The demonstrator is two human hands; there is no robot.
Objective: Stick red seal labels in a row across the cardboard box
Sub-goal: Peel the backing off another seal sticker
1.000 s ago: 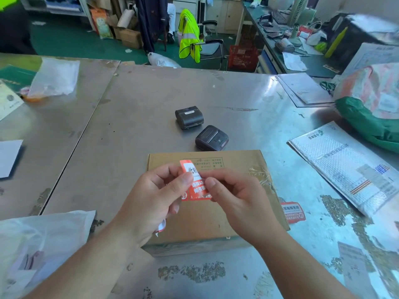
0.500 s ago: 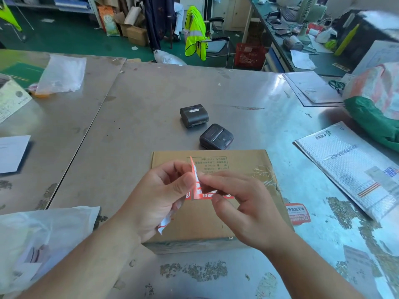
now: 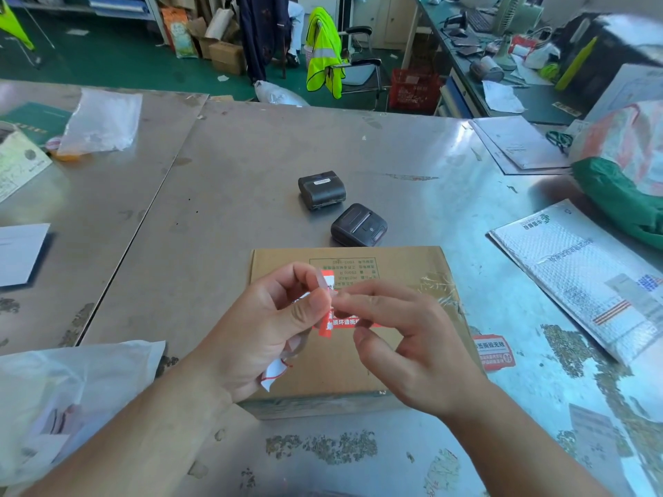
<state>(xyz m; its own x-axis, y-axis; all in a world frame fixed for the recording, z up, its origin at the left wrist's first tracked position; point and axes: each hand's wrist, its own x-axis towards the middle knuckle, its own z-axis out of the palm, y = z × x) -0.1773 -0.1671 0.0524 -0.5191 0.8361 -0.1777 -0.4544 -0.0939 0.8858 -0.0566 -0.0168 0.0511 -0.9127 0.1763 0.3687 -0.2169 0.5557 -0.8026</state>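
A flat cardboard box [image 3: 394,267] lies on the metal table in front of me, with a printed panel and clear tape on its top. Above it both hands pinch one red seal label [image 3: 342,321]. My left hand [image 3: 265,328] grips the label's upper left end between thumb and forefinger, and a scrap of white backing paper [image 3: 273,373] sticks out below its palm. My right hand [image 3: 405,342] holds the label's right part in its fingertips. The label is bent and partly hidden by the fingers.
Another red label [image 3: 495,353] lies on the table just right of the box. Two small black printers [image 3: 322,190] [image 3: 358,226] sit beyond the box. A bubble mailer [image 3: 588,278] lies at right, a plastic bag [image 3: 68,396] at lower left, papers at far left.
The label has gone from flat and facing me to folded and peeled apart between the fingertips. My right fingers have spread while the hands stay over the box.
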